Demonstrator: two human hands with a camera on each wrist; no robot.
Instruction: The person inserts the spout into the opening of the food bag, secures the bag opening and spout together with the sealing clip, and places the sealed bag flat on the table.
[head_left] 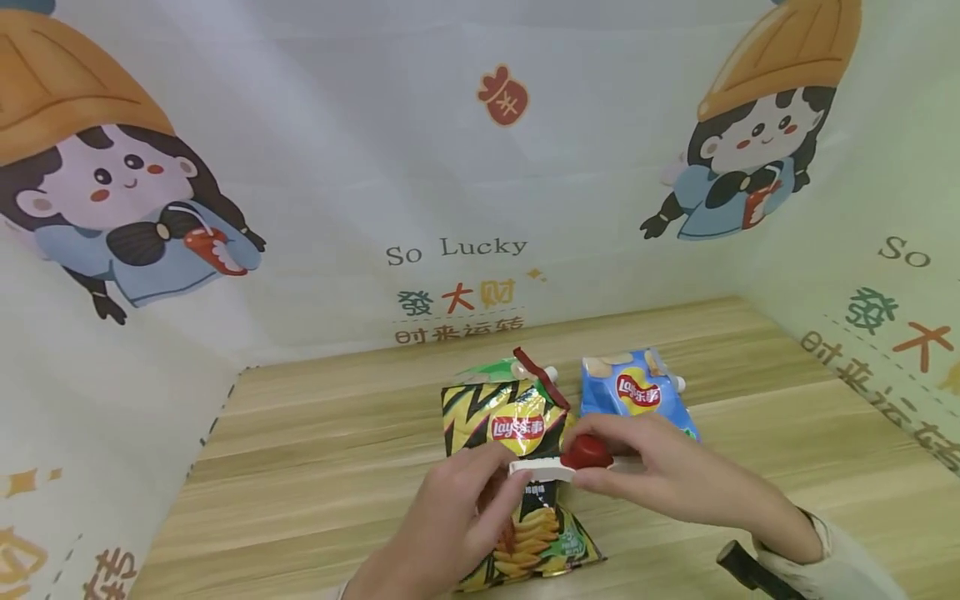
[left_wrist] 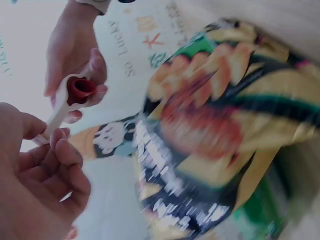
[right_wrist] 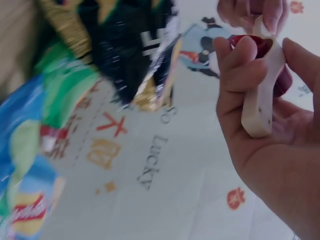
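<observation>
Between my two hands is a white bag clip (head_left: 542,468) with a red spout (head_left: 587,452). My left hand (head_left: 453,504) pinches its left end between thumb and fingers. At the spout end, my right hand (head_left: 671,467) grips the clip; in the right wrist view its fingers curl round the white bar (right_wrist: 257,117). The left wrist view shows the hollow opening of the spout (left_wrist: 80,90). Beneath the hands a black-and-yellow bag of Lay's chips (head_left: 540,529) lies on the table, partly hidden by them.
Behind that bag lies a green bag (head_left: 480,372) with a dark red clip (head_left: 542,379). A blue Lay's bag (head_left: 637,392) with a white cap (head_left: 679,383) is to the right. A black rod (head_left: 750,573) shows near the right sleeve. Printed cloth (head_left: 337,167) surrounds the wooden table (head_left: 300,467).
</observation>
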